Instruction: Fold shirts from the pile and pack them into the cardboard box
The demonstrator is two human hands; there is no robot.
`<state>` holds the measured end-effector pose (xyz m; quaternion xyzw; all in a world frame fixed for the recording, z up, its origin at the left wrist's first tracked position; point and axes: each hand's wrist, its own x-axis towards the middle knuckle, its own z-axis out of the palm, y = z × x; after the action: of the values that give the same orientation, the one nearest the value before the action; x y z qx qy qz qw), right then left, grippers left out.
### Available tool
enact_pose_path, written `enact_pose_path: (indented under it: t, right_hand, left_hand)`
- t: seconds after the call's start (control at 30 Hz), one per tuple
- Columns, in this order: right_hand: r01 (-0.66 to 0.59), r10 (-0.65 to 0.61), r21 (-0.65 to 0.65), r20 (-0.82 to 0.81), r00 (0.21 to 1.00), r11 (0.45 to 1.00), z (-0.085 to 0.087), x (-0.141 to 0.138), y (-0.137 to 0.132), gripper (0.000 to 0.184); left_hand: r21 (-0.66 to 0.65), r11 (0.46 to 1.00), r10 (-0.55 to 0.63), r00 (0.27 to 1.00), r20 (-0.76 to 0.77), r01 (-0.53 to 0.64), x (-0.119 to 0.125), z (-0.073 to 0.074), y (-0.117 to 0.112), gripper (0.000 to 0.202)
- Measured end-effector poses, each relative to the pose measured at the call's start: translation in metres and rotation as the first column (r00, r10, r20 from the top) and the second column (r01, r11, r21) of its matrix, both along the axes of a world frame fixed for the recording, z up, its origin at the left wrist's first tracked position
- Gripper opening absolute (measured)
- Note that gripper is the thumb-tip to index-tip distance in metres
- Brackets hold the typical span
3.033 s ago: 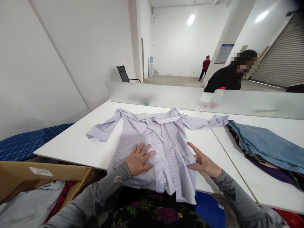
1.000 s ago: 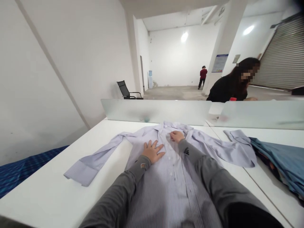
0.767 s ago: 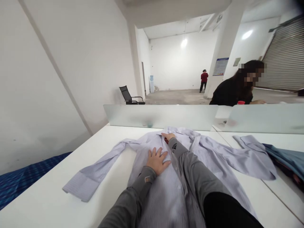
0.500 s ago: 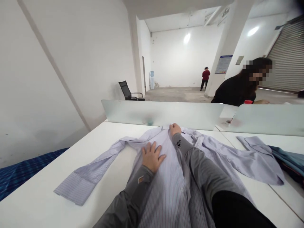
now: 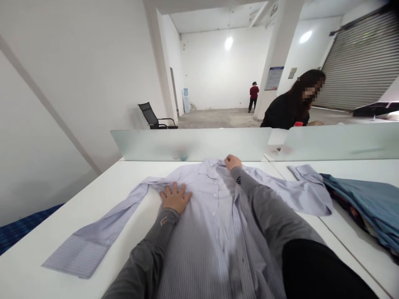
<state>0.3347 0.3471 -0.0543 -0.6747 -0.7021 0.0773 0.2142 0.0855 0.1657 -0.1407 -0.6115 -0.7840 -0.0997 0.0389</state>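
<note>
A striped, light purple shirt [image 5: 199, 232] lies front side up on the white bench [image 5: 112, 187]. Its collar [image 5: 207, 170] is at the far edge of the bench, near the frosted panel [image 5: 199, 143]; its lower part extends toward the wearer and leaves the bottom of the view. A row of buttons runs down the front. The front panel on the right is loose and creased.

Left hand [image 5: 176, 198]: palm down, fingers spread, resting on the shirt just below the shoulder on the left. Right hand [image 5: 232, 162]: fingers curled in, pinching the shirt at the right end of the collar. The exact grip on the fabric is partly hidden by the knuckles. Both forearms are covered by gray sleeves [image 5: 143, 257].

The left shirt sleeve [image 5: 93, 245] extends diagonally toward the near left, with its cuff flat on the bench. The right shirt sleeve [image 5: 289, 191] extends to the right, its end bent and lying just beside a stack of garments [image 5: 361, 199] with blue fabric on top. A dark blue patterned cloth [image 5: 29, 224] is located beyond the left edge of the bench.

Behind the panel are a black chair [image 5: 149, 116], a person in black [image 5: 286, 110] and, farther back, a person in red [image 5: 253, 93].
</note>
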Motion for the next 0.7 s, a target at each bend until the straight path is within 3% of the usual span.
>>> enact_pose_path:
  t: [0.13, 0.23, 0.33, 0.43, 0.57, 0.7]
  right_hand:
    - [0.229, -0.229, -0.006, -0.018, 0.973, 0.973, 0.007, 0.072, -0.017, 0.044]
    - [0.241, -0.246, -0.076, -0.060, 0.968, 0.968, -0.006, 0.095, -0.028, 0.041]
    - [0.174, -0.189, -0.102, -0.156, 0.969, 0.979, -0.013, 0.084, -0.028, 0.022]
    - [0.097, -0.119, -0.088, -0.288, 0.950, 0.991, -0.010, 0.057, -0.020, 0.023]
    - [-0.064, 0.016, -0.087, -0.463, 0.886, 0.994, -0.008, 0.019, -0.016, 0.014]
    - [-0.188, 0.133, -0.047, -0.541, 0.831, 0.981, -0.006, 0.011, -0.027, 0.010]
  left_hand:
    - [-0.038, 0.999, 0.011, 1.000, 0.011, -0.010, -0.003, 0.002, 0.005, 0.066]
    - [-0.079, 0.996, 0.032, 0.999, 0.016, -0.031, -0.002, 0.006, 0.007, 0.065]
    - [-0.046, 0.998, 0.032, 0.999, -0.013, -0.033, 0.000, 0.007, 0.006, 0.062]
    - [0.013, 0.999, -0.039, 0.998, -0.049, 0.039, 0.002, 0.005, 0.004, 0.056]
    - [-0.010, 0.996, -0.093, 0.995, -0.028, 0.093, 0.000, 0.003, 0.003, 0.053]
    - [-0.002, 0.995, -0.097, 0.995, -0.015, 0.097, -0.002, 0.003, 0.005, 0.052]
